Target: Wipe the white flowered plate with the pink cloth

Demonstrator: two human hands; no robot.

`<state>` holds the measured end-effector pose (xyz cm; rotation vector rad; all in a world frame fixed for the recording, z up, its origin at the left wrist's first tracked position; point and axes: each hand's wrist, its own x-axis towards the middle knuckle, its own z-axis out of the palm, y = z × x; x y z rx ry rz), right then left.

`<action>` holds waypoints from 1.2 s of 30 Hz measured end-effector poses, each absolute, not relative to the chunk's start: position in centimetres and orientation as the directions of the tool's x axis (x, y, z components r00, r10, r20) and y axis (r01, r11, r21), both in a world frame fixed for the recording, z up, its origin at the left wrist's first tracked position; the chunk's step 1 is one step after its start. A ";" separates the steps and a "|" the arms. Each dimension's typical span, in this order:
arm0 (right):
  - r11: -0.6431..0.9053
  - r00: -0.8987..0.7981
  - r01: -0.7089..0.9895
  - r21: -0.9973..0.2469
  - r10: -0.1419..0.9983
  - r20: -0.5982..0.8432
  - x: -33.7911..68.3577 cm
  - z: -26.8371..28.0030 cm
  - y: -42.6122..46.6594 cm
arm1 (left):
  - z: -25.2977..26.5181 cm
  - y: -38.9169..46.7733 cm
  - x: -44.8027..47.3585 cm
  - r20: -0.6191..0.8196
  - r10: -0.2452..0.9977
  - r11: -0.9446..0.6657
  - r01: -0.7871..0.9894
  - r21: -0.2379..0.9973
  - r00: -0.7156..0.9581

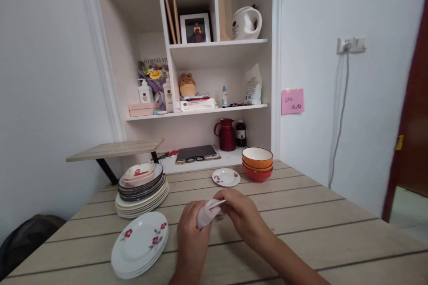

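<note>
In front of me, over the middle of the table, my left hand (194, 227) is closed around a bunched pale pink cloth (205, 216). The cloth wraps against the thin white rim of a small plate (217, 204), which I see nearly edge-on. My right hand (241, 213) grips the plate's other side, its fingers curled and partly hidden. Just beyond the hands, a small flowered plate (226, 177) lies flat. Left of my hands sits a stack of larger white plates with red flowers (139, 242).
A taller stack of mixed plates and dishes (142, 196) stands at the back left beside a small raised wooden shelf (117, 149). Orange and red bowls (257, 164) are nested at the back right. Behind the table, a white shelf unit holds a red jug (227, 135) and a laptop (195, 153).
</note>
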<state>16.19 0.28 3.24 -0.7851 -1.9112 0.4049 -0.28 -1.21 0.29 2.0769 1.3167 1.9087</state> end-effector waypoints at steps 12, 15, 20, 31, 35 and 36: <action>0.441 -0.245 -0.037 -0.897 0.866 0.436 15.4 2.8 0.3 | 0.8 -0.8 -0.1 0.533 0.790 -0.462 0.277 0.842 -0.304; 0.363 -0.193 -0.166 -0.917 0.900 0.391 15.3 3.1 0.1 | 1.0 -0.9 0.0 0.453 0.812 -0.415 0.182 0.892 -0.369; 0.260 -0.131 -0.357 -0.897 0.937 0.324 15.0 3.3 -0.1 | 1.3 -1.2 0.4 0.325 0.850 -0.360 -0.007 0.933 -0.414; 0.159 -0.175 -0.389 -0.908 0.955 0.242 15.1 2.5 0.4 | 1.3 -1.4 0.9 0.220 0.894 -0.284 -0.114 0.952 -0.390; 0.320 -0.114 -0.191 -0.928 0.932 0.345 15.6 2.9 0.5 | 1.3 -1.6 0.9 0.312 0.851 -0.340 0.008 0.940 -0.423; 0.391 -0.092 -0.107 -0.914 0.912 0.401 15.7 3.0 0.5 | 1.2 -1.6 0.9 0.351 0.837 -0.364 0.052 0.930 -0.420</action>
